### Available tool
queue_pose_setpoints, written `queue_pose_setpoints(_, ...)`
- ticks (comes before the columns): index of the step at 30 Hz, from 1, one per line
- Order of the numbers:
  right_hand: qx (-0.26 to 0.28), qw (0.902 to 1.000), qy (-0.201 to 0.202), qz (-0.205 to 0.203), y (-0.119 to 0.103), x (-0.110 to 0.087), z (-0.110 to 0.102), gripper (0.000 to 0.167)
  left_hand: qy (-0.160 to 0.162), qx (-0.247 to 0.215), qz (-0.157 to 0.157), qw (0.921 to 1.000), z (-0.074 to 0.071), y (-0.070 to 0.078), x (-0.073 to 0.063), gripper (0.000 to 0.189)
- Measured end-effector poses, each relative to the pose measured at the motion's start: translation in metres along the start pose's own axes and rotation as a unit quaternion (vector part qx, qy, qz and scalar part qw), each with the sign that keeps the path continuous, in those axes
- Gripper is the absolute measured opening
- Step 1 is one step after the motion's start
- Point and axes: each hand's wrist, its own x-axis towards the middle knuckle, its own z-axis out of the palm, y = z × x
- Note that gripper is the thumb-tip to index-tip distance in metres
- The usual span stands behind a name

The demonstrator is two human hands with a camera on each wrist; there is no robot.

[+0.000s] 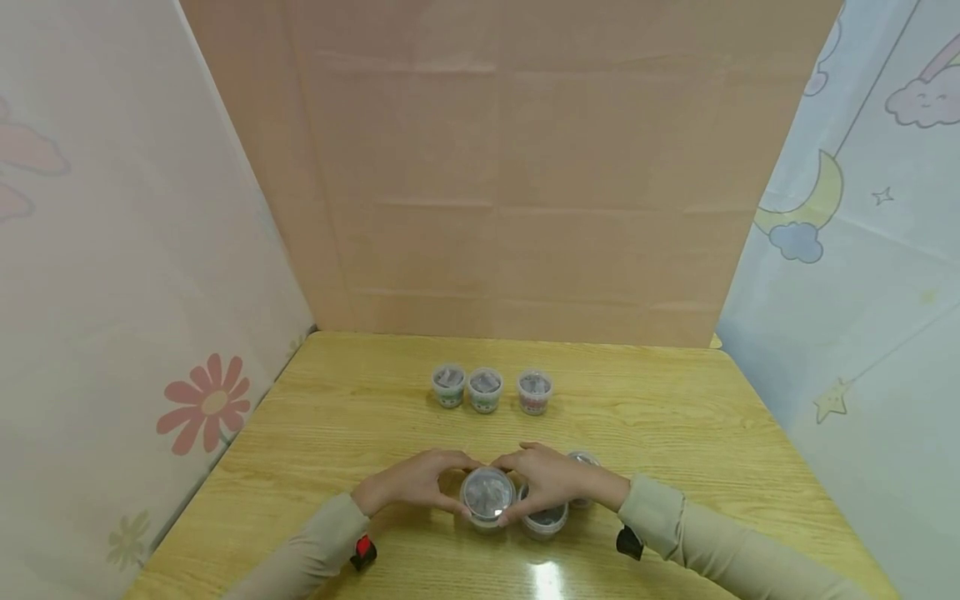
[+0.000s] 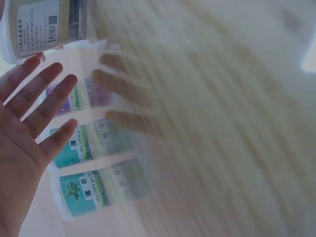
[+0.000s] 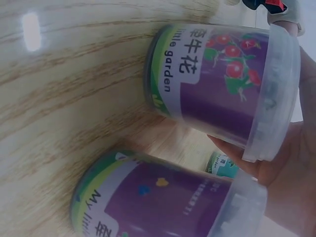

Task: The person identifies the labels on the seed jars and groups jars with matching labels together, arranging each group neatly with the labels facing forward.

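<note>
Left hand (image 1: 420,481), right hand (image 1: 553,477): fingers grasp a tub (image 1: 487,495) between them, towards six o'clock on the desk (image 1: 675,417). Neighbouring tub (image 1: 547,525), four o'clock, could topple if right palm dips.

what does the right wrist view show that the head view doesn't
Only the right wrist view shows readable "little garden" lettering and red-and-green artwork on the purple label of a near tub. Only the head view shows the large pink flower and crescent moon on the side walls, plus all three far tubs. Both share the right hand, wooden tabletop and near tubs.
</note>
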Motion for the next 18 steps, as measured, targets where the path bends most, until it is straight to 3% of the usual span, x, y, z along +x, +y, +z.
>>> queue_pose_setpoints(11,0.015,0.9996,0.022,-0.009,0.0008,0.0013,-0.0006,0.073,0.016,-0.025,-0.001,0.9996,0.0019,-0.0056,-0.0012,0.065)
queue_pose_setpoints(18,0.033,0.9989,0.032,-0.003,0.0009,0.0017,-0.0011,0.073,0.02,-0.047,-0.021,0.9985,0.0001,-0.0047,-0.002,0.066)
